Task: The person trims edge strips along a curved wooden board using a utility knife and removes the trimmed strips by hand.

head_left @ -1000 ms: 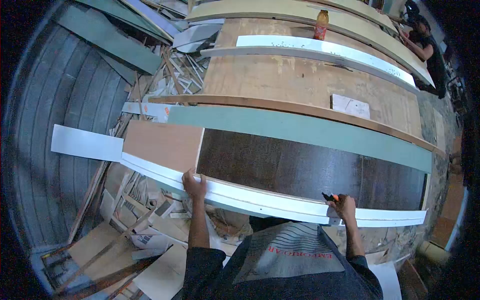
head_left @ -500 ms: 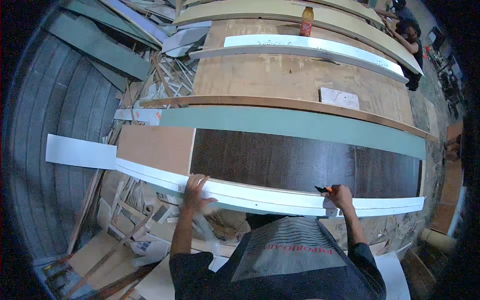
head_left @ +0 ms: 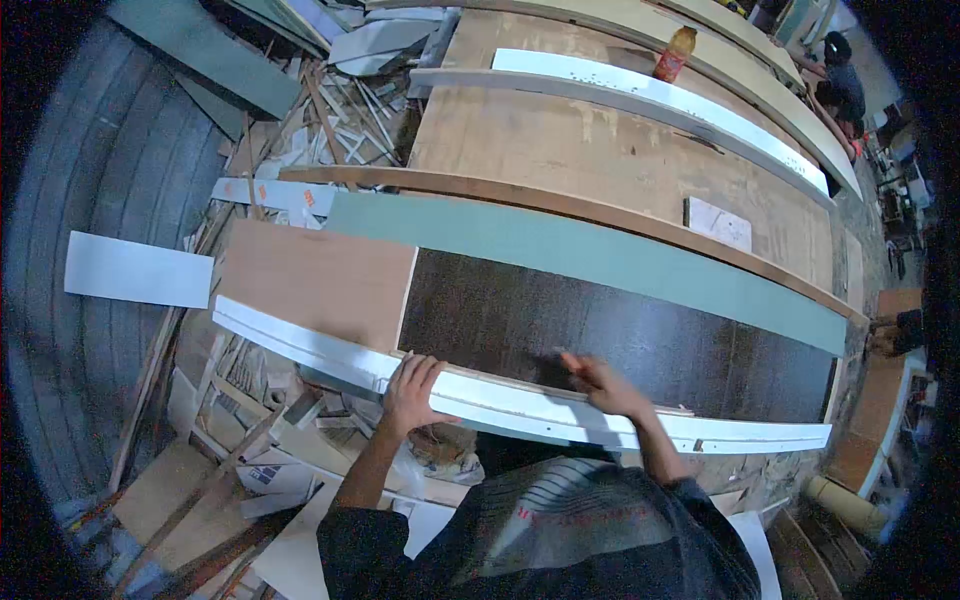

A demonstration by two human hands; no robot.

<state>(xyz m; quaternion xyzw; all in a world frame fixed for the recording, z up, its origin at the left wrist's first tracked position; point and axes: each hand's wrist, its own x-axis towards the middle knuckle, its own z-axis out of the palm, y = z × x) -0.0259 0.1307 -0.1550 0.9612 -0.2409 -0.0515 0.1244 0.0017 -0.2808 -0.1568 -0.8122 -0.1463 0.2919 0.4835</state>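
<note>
A long white strip [head_left: 520, 399] runs along the near edge of the work surface. My left hand [head_left: 411, 392] grips it left of centre, fingers over its far edge and thumb on the near side. Above the dark brown panel [head_left: 520, 310] is my right hand [head_left: 608, 386], closed and slightly blurred. From it pokes a small orange-and-black utility knife [head_left: 568, 361], whose blade I cannot make out. A tan board [head_left: 310, 285] lies left of the dark panel, and a pale green strip [head_left: 580, 255] lies behind both.
A brown wooden batten [head_left: 560, 199] lies beyond the green strip. Farther back are a white block [head_left: 718, 223], a white speckled strip [head_left: 640, 95] and a bottle [head_left: 676, 55]. Offcuts [head_left: 345, 125] are heaped at the left. Another person [head_left: 840, 85] works at the far right.
My right hand has moved left along the white strip with the knife, toward my left hand. My left hand stays on the strip. The camera view has turned and shifted somewhat.
</note>
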